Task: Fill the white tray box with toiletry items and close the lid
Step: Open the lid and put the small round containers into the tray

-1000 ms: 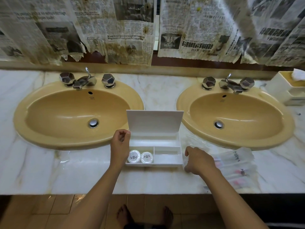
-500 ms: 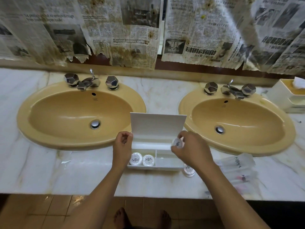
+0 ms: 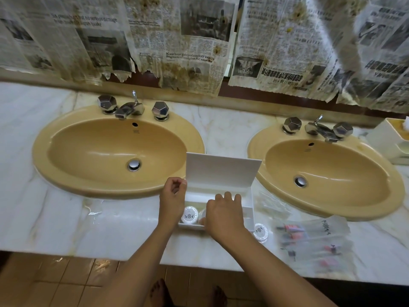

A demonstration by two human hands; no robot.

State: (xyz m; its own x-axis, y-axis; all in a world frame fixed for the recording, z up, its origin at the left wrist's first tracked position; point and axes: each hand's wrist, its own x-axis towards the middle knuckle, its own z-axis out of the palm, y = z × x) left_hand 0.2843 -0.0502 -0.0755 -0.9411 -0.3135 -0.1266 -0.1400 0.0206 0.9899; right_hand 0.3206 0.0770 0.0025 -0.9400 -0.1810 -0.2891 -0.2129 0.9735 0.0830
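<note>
Flanking white tray box [image 3: 249, 197] on marble counter [image 3: 110, 227]: two tan sinks [image 3: 73, 173]

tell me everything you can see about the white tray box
The white tray box looks like smooth matte plastic, rectangular, with thin dividers splitting it into compartments. It sits on the marble counter between the two sinks. Its hinged lid stands open, tilted back. A round wrapped soap lies in the front left compartment. The left hand rests at its left edge; the right hand reaches over the front, hiding part of the inside.
</note>
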